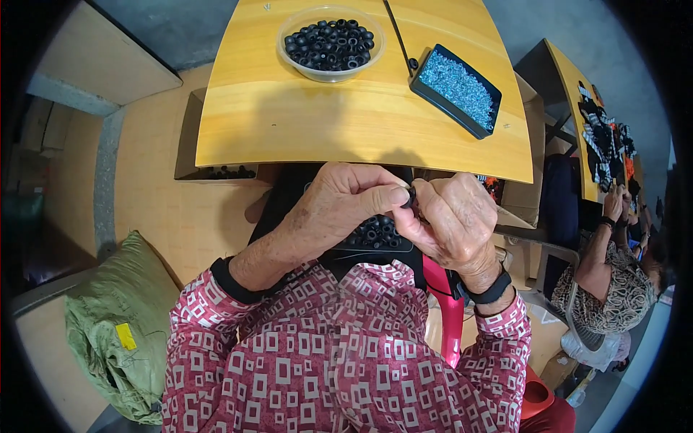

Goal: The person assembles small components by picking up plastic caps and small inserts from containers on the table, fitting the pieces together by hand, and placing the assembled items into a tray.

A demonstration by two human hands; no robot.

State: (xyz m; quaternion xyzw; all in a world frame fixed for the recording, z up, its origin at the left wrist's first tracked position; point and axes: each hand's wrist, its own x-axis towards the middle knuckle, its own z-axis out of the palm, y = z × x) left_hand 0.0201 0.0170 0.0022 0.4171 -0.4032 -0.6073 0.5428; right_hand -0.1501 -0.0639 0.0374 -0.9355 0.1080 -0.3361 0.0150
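In front of my chest, just off the table's near edge, my two hands meet around one small black cap-like part (pixel 410 198). My left hand (pixel 345 203) pinches it between thumb and fingertips from the left. The curled fingers of my right hand (pixel 456 220) close on it from the right, covering most of it. Below the hands, in my lap, a dark container holds a heap of similar black hollow parts (pixel 373 232). A round clear tub (pixel 283 60) of the same black parts stands on the table. To its right lies a black tray (pixel 449 108) filled with tiny shiny bluish pieces.
A thin black rod (pixel 397 32) lies on the yellow table (pixel 238 137) between tub and tray. Cardboard boxes stand under it, the left box (pixel 189 137) holding black parts. A green sack (pixel 119 317) sits at left. Another person (pixel 610 289) works at a table on the right.
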